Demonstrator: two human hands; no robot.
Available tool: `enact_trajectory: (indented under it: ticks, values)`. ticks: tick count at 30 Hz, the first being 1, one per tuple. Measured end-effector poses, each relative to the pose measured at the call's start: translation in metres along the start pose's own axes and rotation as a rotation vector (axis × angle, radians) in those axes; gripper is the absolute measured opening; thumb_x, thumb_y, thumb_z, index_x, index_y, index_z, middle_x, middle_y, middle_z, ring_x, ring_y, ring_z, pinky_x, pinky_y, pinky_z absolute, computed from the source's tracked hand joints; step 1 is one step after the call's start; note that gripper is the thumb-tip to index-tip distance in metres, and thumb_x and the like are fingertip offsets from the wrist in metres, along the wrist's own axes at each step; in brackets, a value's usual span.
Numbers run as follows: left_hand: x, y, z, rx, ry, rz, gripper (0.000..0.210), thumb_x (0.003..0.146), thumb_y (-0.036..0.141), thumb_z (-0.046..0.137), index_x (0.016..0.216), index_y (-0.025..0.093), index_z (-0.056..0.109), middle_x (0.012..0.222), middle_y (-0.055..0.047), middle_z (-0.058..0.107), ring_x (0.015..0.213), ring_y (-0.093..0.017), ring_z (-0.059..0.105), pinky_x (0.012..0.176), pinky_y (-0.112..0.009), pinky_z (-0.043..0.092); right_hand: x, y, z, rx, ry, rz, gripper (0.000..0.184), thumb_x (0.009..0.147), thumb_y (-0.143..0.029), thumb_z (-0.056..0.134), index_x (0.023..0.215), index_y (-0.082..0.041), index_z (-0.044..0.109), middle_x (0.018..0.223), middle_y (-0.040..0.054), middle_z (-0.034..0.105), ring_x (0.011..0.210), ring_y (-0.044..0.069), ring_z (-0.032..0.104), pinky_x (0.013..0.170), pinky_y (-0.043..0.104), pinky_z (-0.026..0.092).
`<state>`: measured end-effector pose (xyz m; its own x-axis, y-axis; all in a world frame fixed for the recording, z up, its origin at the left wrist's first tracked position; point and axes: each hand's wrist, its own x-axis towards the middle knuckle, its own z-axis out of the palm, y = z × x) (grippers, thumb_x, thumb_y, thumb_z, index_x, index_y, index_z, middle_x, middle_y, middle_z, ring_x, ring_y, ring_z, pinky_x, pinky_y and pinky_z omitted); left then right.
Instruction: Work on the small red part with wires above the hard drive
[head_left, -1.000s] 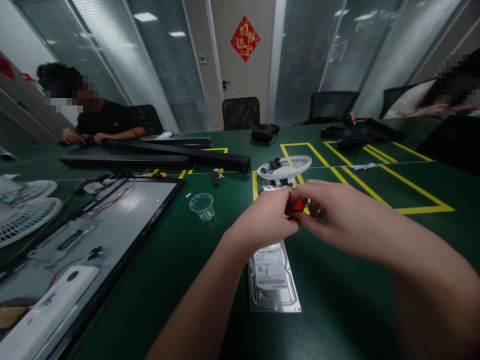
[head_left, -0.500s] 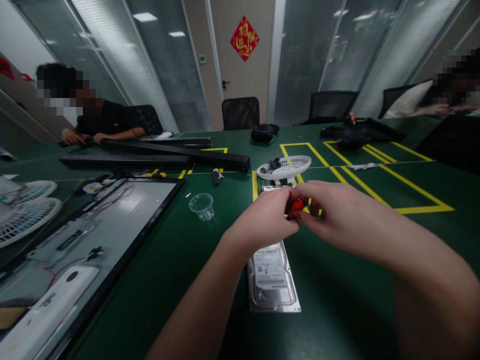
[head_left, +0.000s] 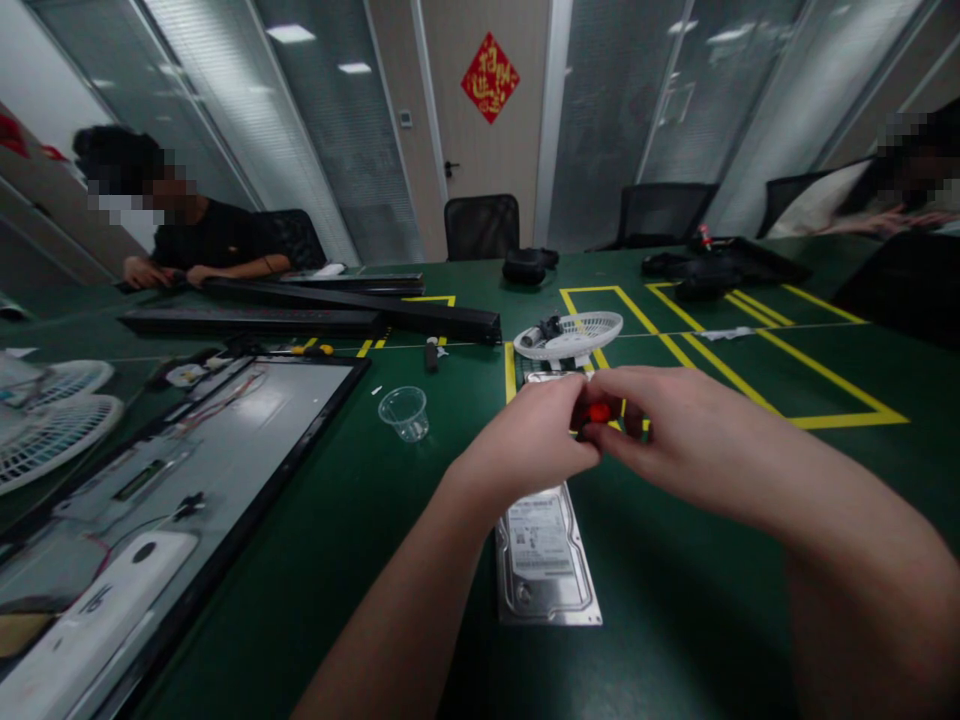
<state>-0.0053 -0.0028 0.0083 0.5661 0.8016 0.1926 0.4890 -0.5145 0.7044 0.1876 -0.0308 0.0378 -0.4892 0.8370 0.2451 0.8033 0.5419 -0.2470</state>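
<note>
My left hand (head_left: 529, 432) and my right hand (head_left: 660, 415) meet above the table, fingers closed around a small red-and-black object (head_left: 598, 412). Most of that object is hidden by the fingers, so its kind cannot be made out. Below my hands a silver hard drive (head_left: 541, 570) lies flat, label up, its far part covered by my left hand. Just beyond my fingers another metal piece (head_left: 551, 377) partly shows. A clear plastic cup (head_left: 405, 412) stands upright to the left of my left hand.
A white fan grille (head_left: 600, 328) with small dark parts in it lies ahead. On the left are an opened display panel (head_left: 247, 440), a white numbered power bank-like case (head_left: 112, 610) and more white grilles (head_left: 60, 440). Long black bars (head_left: 442, 322) lie farther back. Two people sit across the table.
The red part between my fingers has turned and shifted up slightly. My right hand has dropped a little; the left stays nearly still.
</note>
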Motion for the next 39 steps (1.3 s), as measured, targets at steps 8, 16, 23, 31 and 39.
enact_trajectory:
  ticks: [8,16,23,31,39]
  values:
    - [-0.0009,0.0031,-0.0011,-0.045,-0.017,-0.006,0.029,0.081,0.007,0.067,0.108,0.016,0.072,0.118,-0.011,0.081,0.105,-0.026,0.077,0.092,-0.038,0.061,0.0003,-0.0006,0.0001,-0.038,0.033,0.039,0.014,0.098,-0.034,0.071,0.104,-0.024,0.079,0.097,0.0073,0.081,0.074,0.023,0.071,0.064,0.035,0.047]
    - [-0.0002,0.0003,0.0004,-0.035,0.016,0.012,0.031,0.081,0.011,0.069,0.112,0.015,0.071,0.119,-0.012,0.081,0.105,-0.027,0.075,0.091,-0.04,0.06,-0.0001,0.0006,0.0001,0.002,0.021,0.023,0.014,0.096,-0.022,0.068,0.104,-0.024,0.078,0.098,0.0057,0.081,0.076,0.022,0.071,0.067,0.034,0.047]
    - [0.0003,-0.0004,0.0012,-0.032,-0.015,0.004,0.022,0.08,0.009,0.067,0.1,0.017,0.069,0.115,-0.012,0.081,0.103,-0.028,0.076,0.091,-0.04,0.061,-0.0004,0.0014,0.0009,-0.008,0.033,0.039,0.014,0.097,-0.032,0.072,0.106,-0.024,0.078,0.098,0.0067,0.081,0.076,0.023,0.071,0.065,0.034,0.046]
    - [0.0005,0.0017,0.0006,-0.022,0.003,-0.013,0.03,0.079,0.01,0.07,0.109,0.017,0.07,0.119,-0.012,0.081,0.106,-0.028,0.075,0.092,-0.04,0.061,0.0009,0.0027,0.0009,-0.005,0.029,0.031,0.011,0.096,-0.025,0.069,0.101,-0.026,0.079,0.092,0.0046,0.08,0.071,0.021,0.069,0.065,0.034,0.045]
    - [0.0002,-0.0001,0.0013,-0.02,-0.005,-0.005,0.03,0.081,0.009,0.067,0.11,0.016,0.07,0.12,-0.013,0.081,0.105,-0.028,0.076,0.093,-0.041,0.062,-0.0005,0.0036,0.0023,-0.004,0.057,0.006,0.014,0.097,-0.03,0.071,0.107,-0.025,0.078,0.099,0.0059,0.081,0.077,0.023,0.071,0.067,0.034,0.047]
